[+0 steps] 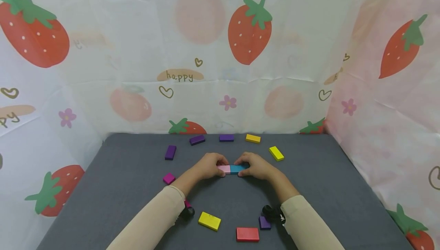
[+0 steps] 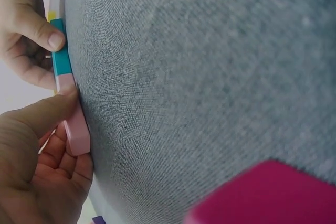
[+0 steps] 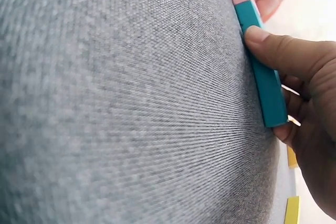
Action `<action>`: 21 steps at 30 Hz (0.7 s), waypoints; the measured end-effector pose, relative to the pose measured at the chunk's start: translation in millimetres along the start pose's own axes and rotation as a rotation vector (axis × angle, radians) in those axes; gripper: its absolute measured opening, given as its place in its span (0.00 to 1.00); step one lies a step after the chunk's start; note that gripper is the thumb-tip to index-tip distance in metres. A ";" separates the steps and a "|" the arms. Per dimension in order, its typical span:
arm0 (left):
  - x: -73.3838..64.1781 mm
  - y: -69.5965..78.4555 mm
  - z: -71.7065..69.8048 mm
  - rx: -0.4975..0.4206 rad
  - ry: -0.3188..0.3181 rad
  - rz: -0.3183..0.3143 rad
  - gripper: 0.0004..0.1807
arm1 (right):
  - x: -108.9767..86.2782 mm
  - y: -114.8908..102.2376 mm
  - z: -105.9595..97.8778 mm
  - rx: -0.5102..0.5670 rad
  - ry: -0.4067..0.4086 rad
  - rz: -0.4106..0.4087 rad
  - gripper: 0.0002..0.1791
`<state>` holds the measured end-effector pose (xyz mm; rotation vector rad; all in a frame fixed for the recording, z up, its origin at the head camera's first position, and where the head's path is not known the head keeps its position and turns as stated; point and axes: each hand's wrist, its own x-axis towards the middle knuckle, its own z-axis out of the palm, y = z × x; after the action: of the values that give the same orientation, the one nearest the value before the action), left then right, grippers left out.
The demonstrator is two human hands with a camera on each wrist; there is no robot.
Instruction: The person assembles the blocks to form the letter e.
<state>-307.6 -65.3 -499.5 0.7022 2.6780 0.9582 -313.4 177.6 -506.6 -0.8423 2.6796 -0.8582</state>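
The left arm (image 1: pixel 151 215) and right arm (image 1: pixel 309 223), in cream sleeves (image 1: pixel 142 225), reach forward and angle inward. The left hand (image 1: pixel 209 166) and right hand (image 1: pixel 257 166) face each other, slightly apart, each pinching between thumb and curved fingers.

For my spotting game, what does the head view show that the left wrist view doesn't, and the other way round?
Only head: the red rectangular block and printed red strawberries.
Only left wrist: the outer end of the pink rectangular block, hidden by the left hand in the head view.
Both: that hand, the right hand, gray woven fabric, and the teal rectangular block touching the pink one.
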 end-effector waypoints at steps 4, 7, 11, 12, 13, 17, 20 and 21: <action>-0.4 1.2 1.5 0.001 0.008 0.002 0.16 | -0.7 -0.8 -0.9 -0.006 0.002 0.003 0.18; -0.9 2.2 2.3 0.008 0.012 0.015 0.16 | -1.4 -1.5 -1.2 -0.005 0.003 -0.002 0.18; -1.9 4.0 2.3 0.013 0.013 0.029 0.17 | -2.4 -2.2 -1.0 0.004 0.004 0.001 0.18; -2.0 4.5 2.3 0.015 0.013 0.028 0.17 | -2.6 -2.4 -1.1 0.008 0.006 0.000 0.18; -1.8 4.7 2.2 0.021 0.015 0.034 0.17 | -2.7 -2.6 -1.1 0.012 0.007 0.002 0.18; -0.4 5.8 2.5 0.030 0.018 0.049 0.17 | -2.8 -3.3 -1.4 0.025 0.010 0.006 0.19; 0.9 7.3 3.5 0.031 0.018 0.062 0.18 | -3.0 -3.3 -1.4 0.020 0.013 0.007 0.19; 1.3 8.1 4.2 0.031 0.018 0.064 0.18 | -3.0 -3.0 -1.4 0.016 0.012 0.008 0.19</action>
<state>-304.4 -56.9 -497.5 0.7938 2.7066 0.9444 -310.1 177.9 -503.7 -0.8249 2.6804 -0.8850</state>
